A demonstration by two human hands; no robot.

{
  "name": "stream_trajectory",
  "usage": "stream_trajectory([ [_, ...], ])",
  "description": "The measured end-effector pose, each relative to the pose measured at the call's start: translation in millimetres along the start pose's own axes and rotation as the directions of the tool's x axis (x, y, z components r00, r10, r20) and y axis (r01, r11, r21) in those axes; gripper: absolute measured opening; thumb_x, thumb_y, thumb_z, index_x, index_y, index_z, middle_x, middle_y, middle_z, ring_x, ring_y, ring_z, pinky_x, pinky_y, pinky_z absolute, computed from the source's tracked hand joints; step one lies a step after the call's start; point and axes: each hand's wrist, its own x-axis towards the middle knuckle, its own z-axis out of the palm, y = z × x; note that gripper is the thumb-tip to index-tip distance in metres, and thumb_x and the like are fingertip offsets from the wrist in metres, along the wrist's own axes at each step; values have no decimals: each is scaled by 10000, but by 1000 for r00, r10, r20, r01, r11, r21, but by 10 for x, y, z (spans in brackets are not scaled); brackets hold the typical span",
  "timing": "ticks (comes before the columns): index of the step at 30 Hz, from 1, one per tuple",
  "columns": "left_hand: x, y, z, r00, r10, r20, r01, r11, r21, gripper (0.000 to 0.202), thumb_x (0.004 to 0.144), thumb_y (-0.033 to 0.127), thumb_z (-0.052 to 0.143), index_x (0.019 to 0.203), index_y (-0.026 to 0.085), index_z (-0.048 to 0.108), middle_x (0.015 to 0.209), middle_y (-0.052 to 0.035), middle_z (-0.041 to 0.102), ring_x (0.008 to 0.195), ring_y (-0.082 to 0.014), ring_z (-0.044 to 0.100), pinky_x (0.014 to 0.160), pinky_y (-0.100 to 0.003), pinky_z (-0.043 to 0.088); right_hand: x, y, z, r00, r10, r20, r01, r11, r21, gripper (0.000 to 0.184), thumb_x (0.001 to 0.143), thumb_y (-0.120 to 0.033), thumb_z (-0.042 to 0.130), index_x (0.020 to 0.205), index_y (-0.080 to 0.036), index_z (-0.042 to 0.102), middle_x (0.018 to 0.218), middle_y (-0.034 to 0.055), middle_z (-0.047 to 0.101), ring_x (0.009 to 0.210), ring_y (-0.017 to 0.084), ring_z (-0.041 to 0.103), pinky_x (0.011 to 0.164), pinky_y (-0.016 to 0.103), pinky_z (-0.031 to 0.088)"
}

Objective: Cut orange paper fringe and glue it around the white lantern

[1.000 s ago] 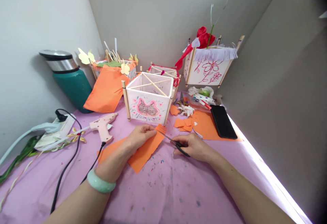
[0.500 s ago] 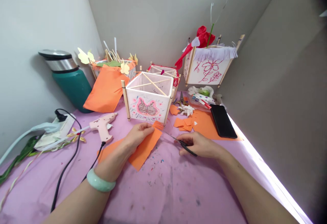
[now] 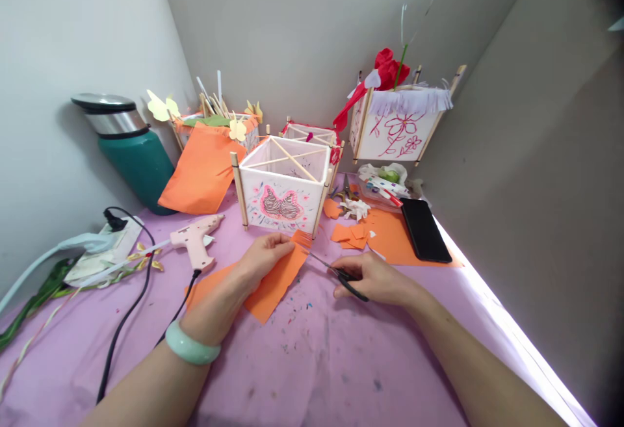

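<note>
My left hand (image 3: 266, 258) pinches a strip of orange paper (image 3: 275, 287) whose upper end is cut into a narrow fringe. Black-handled scissors (image 3: 347, 277) are gripped in my right hand (image 3: 373, 277), their blades pointing left at the paper's right edge, just below the fringe. Right behind the paper stands a box-shaped paper lantern (image 3: 283, 203) with a wooden stick frame and a pink and brown butterfly drawn on its front. Under my left wrist, another orange paper piece (image 3: 209, 287) lies on the purple tablecloth (image 3: 312, 362).
A pink glue gun (image 3: 197, 238) with its cord lies at left, beside a power strip (image 3: 104, 251) and a teal bottle (image 3: 136, 160). At right are orange scraps (image 3: 351, 236), a larger orange sheet (image 3: 390, 235) and a black phone (image 3: 426, 231). A flower-drawn lantern (image 3: 402, 125) hangs behind.
My right hand has shifted slightly left with the scissors, bringing the blades up to the paper's edge. My left hand and the paper are nearly still.
</note>
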Motion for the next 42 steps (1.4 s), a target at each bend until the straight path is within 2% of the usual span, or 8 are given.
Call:
stream_trajectory([
  [12,-14,9,7,1000,17,11,-17,1000,5,260,682,399,674,765,181,561,653,3,615,564,-138,553,535,-256,408,27,2,48,999,11,-35,-10,1000,7,449,689,-519,719,949,-154,701,719,-8,582,662,128,475,580,210,358],
  [25,2,-5,-6,999,41,-2,-41,998,41,273,685,414,669,760,167,582,688,2,603,602,-130,522,553,-246,375,45,34,58,999,-2,-45,2,1000,9,456,700,-571,689,906,-165,708,639,-26,510,598,110,411,536,204,319],
  [33,-13,13,6,1000,11,22,-11,1000,-19,274,667,401,692,753,173,568,661,11,601,571,-126,532,539,-242,383,53,43,59,999,-22,-44,22,1000,-5,443,714,-567,683,880,-158,697,618,-39,462,582,97,381,522,198,293],
  [36,-13,10,3,999,35,9,-35,999,7,267,666,394,695,750,169,577,682,1,619,584,-126,542,545,-240,388,56,42,66,999,-12,-47,11,1000,-7,455,705,-561,693,899,-149,699,634,-34,488,591,100,397,534,199,313],
  [42,1,-8,-2,999,10,39,-10,1000,-5,276,658,405,704,760,177,584,678,-11,639,586,-146,573,548,-259,415,63,78,99,998,-38,-48,40,999,29,453,705,-544,700,942,-158,695,682,-21,541,619,118,448,572,207,358],
])
